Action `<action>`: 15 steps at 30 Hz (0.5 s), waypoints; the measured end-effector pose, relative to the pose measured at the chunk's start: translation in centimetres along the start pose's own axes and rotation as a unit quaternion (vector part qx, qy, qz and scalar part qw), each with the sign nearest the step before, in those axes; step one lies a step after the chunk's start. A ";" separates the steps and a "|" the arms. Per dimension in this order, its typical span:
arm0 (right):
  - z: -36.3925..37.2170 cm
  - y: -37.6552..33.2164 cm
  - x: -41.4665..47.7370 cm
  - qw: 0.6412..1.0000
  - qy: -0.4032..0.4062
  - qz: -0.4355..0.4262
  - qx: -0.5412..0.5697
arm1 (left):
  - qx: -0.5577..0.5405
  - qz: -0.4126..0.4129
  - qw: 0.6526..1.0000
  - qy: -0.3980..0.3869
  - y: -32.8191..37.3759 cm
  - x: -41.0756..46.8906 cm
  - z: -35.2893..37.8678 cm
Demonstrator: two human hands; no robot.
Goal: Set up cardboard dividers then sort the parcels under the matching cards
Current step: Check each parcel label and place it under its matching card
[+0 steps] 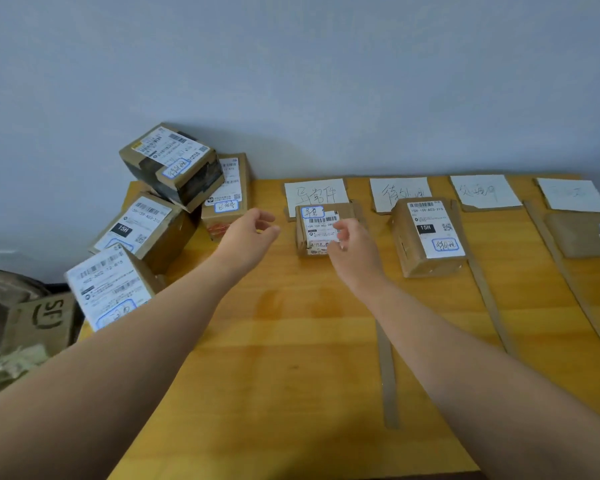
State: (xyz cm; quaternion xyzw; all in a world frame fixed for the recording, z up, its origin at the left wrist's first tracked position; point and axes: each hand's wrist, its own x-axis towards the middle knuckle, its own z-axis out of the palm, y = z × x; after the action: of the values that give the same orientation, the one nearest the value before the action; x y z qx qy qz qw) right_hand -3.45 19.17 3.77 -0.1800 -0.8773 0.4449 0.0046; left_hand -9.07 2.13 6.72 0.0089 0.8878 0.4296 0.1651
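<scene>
Several white cards lie along the table's far edge; the leftmost card (315,192) has a small parcel (317,225) just below it. My right hand (352,247) hovers at that parcel's near right corner, fingers apart, holding nothing. My left hand (252,232) floats open to the parcel's left, apart from it. Below the second card (399,192) stands a bigger parcel (428,237). A flat parcel (584,233) lies under the fourth card (572,194). The third card (484,190) has nothing below it. Cardboard strips (387,379) (489,299) run front to back between columns.
A heap of several unsorted parcels (174,168) stands on the table's left end against the wall; the nearest one (110,285) overhangs the edge. Left of the table, lower down, sits an SF-marked carton (44,318) with crumpled paper. The wooden table (291,341) reaches the wall.
</scene>
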 end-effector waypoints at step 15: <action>12.0 -7.5 -13.4 0.984 -0.006 0.145 0.105 | 0.067 0.129 0.989 -0.023 -7.2 -7.2 -12.8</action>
State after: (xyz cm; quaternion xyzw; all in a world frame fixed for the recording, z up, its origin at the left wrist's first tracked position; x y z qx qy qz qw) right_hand 4.68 1.52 4.45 -0.3009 -0.7906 0.5313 -0.0461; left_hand -5.23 -13.22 10.65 0.1441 0.9020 0.3863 0.1280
